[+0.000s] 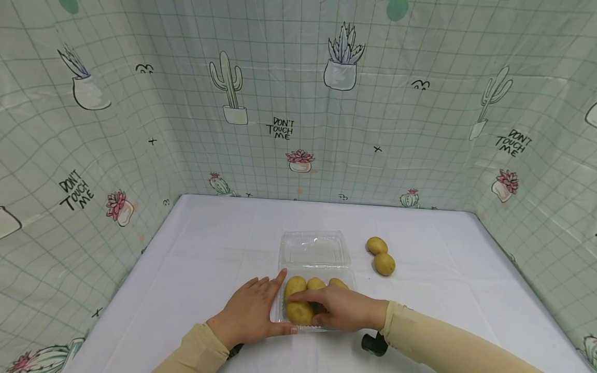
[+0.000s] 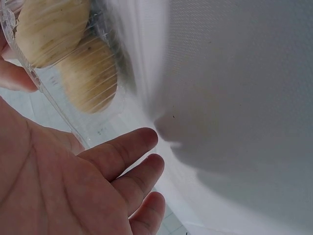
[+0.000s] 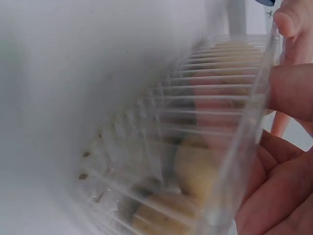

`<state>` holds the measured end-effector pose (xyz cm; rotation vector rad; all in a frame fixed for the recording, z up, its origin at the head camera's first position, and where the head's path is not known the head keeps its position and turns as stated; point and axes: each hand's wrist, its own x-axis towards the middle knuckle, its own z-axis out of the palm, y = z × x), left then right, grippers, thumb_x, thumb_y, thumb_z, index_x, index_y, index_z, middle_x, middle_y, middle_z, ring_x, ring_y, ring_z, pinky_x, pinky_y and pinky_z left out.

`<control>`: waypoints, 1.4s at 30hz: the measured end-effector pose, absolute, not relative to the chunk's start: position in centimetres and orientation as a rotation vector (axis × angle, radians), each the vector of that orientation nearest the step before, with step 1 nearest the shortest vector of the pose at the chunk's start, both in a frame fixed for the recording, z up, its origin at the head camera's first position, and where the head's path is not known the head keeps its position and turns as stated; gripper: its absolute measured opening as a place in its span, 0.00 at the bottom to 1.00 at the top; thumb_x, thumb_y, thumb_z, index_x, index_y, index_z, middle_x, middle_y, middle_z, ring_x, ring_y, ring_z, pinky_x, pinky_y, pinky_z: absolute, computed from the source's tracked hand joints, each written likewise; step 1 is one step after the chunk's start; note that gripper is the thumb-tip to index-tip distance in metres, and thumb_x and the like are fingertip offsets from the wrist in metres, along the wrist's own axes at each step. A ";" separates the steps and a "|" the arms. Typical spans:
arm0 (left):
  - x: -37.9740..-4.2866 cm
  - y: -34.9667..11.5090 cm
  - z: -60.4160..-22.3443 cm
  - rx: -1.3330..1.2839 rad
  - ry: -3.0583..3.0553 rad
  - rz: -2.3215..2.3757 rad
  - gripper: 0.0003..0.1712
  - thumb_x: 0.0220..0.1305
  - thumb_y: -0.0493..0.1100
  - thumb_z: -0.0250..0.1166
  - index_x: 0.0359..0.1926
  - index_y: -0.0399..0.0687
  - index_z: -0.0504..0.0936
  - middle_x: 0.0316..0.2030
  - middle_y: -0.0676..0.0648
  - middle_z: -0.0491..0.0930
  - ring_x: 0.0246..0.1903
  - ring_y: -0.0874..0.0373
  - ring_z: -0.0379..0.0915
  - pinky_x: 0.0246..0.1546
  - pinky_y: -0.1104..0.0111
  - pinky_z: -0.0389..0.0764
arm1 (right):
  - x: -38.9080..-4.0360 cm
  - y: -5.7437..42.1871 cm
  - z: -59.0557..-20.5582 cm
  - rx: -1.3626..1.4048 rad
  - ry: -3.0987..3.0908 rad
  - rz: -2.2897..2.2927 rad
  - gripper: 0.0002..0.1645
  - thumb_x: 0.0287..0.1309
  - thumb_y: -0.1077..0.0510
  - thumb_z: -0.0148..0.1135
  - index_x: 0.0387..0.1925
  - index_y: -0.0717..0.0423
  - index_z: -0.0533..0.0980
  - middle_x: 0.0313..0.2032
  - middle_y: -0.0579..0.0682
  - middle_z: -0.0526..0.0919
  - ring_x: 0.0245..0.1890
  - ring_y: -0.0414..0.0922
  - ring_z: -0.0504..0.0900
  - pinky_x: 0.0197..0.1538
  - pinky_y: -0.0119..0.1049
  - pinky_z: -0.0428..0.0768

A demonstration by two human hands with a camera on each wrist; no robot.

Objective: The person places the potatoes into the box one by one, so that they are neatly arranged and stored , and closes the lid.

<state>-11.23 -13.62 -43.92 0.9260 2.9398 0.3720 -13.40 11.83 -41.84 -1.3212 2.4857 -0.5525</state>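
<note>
A clear plastic clamshell box (image 1: 318,266) lies with its lid (image 1: 312,249) folded back, away from me. Several yellow potatoes sit in its base, among them one at the back left (image 1: 296,285) and one at the front left (image 1: 300,314). My right hand (image 1: 342,306) reaches into the box from the right, its index finger and thumb on either side of the front-left potato. Along the box's left side, my left hand (image 1: 249,312) spreads its fingers, with the thumb at the front rim. The left wrist view shows two potatoes (image 2: 90,76) through the ribbed wall.
Two more potatoes (image 1: 384,264) rest close together on the white tablecloth (image 1: 224,233), right of the box. A patterned curtain (image 1: 298,103) encloses the table at the back and sides. Black wrist gear (image 1: 374,344) shows under the right wrist.
</note>
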 end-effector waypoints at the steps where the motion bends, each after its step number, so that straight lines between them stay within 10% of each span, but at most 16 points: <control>1: -11.2 -13.6 -43.9 0.924 2.939 0.372 0.67 0.52 0.85 0.52 0.78 0.42 0.53 0.64 0.39 0.73 0.62 0.42 0.70 0.65 0.50 0.65 | -13.4 11.9 -41.8 -1.329 2.485 -0.563 0.39 0.60 0.59 0.70 0.71 0.37 0.68 0.59 0.35 0.77 0.42 0.32 0.75 0.48 0.35 0.73; 10: -11.3 -13.6 -43.9 0.920 2.942 0.370 0.67 0.52 0.85 0.53 0.78 0.42 0.54 0.65 0.40 0.73 0.62 0.42 0.70 0.65 0.50 0.65 | -13.4 12.7 -40.4 -1.341 2.446 -0.693 0.36 0.58 0.67 0.68 0.68 0.45 0.72 0.40 0.38 0.82 0.29 0.32 0.71 0.35 0.25 0.75; 18: -11.4 -13.6 -43.9 0.908 2.944 0.379 0.66 0.52 0.84 0.55 0.77 0.42 0.54 0.64 0.39 0.73 0.62 0.42 0.70 0.65 0.50 0.65 | -13.8 15.0 -38.5 -1.255 2.421 -0.848 0.34 0.61 0.69 0.66 0.68 0.51 0.72 0.63 0.45 0.76 0.47 0.39 0.81 0.47 0.32 0.81; 42: -11.2 -13.5 -43.7 0.898 2.926 0.361 0.67 0.52 0.85 0.53 0.78 0.41 0.54 0.66 0.40 0.72 0.63 0.42 0.70 0.65 0.50 0.65 | -17.7 28.6 -39.6 -0.911 2.880 -0.823 0.32 0.58 0.72 0.66 0.65 0.58 0.73 0.54 0.57 0.81 0.49 0.52 0.82 0.45 0.40 0.83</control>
